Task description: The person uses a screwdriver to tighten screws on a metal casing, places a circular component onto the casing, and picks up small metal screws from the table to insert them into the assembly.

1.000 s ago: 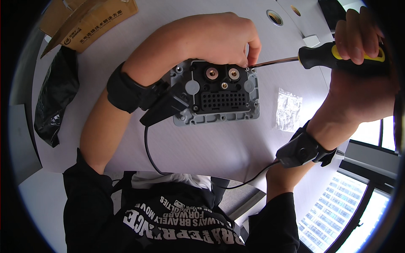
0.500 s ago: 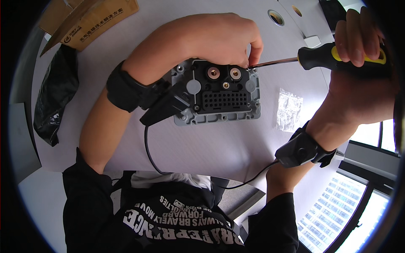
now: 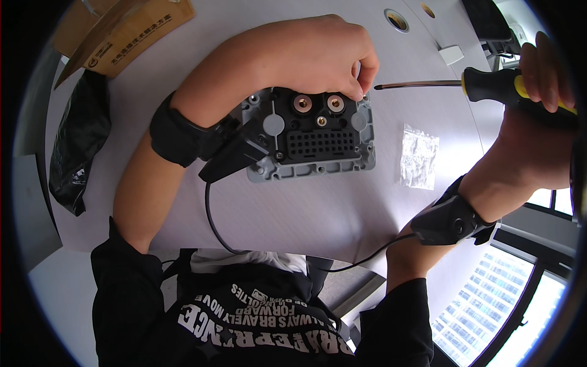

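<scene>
On the table lies a grey metal housing (image 3: pixel 287 173) with a black connector block (image 3: pixel 322 145) in it, which has two large copper-coloured round terminals, a smaller brass one and a grid of square holes. My left hand (image 3: pixel 330 58) arches over its far edge. Thumb and index finger press together at the far right corner; what they pinch, if anything, is too small to make out. In my right hand (image 3: pixel 544 76), at the far right, is a black-and-yellow screwdriver (image 3: pixel 489 84). Its shaft points left, with the tip apart from the housing, just right of my left fingertips.
A small clear plastic bag (image 3: pixel 419 158) lies right of the housing. At the far left are an open cardboard box (image 3: pixel 137 37) and a black plastic bag (image 3: pixel 79 140). Wrist-worn black devices trail a cable (image 3: pixel 214 223) near the table's front edge. A cable hole (image 3: pixel 397 21) is at the back.
My right hand has drawn the screwdriver to the right, so its tip has left the housing's corner. My left hand stays at that corner, its fingers still pinched. The view has shifted slightly.
</scene>
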The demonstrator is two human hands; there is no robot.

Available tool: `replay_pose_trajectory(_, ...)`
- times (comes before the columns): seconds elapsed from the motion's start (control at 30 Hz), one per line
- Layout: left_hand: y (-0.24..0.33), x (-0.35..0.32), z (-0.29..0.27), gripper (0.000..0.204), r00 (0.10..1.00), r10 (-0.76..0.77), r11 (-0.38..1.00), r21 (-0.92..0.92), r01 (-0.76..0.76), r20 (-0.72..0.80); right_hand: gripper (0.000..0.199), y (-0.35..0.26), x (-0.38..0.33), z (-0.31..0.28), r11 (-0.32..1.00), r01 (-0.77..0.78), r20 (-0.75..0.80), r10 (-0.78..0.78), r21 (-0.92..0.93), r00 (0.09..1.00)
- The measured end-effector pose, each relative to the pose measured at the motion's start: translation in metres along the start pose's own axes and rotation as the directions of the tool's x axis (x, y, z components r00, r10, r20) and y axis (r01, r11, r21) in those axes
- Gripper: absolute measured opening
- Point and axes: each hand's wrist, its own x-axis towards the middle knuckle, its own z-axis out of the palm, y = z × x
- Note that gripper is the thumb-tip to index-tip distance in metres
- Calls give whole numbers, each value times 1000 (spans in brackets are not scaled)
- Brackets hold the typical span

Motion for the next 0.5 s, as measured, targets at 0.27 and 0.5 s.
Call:
replay_pose_trajectory(0.27,11,-1,-5,11,1000,6,1000,-25,-5,28,29,-5,-3,-5,1000,12,7,-12,6,1000)
replay_pose_trajectory(0.5,18,-2,-4,8,1000,-9,1000,19,9,17,30,-5,-3,-7,1000,15,7,-15,4,1000)
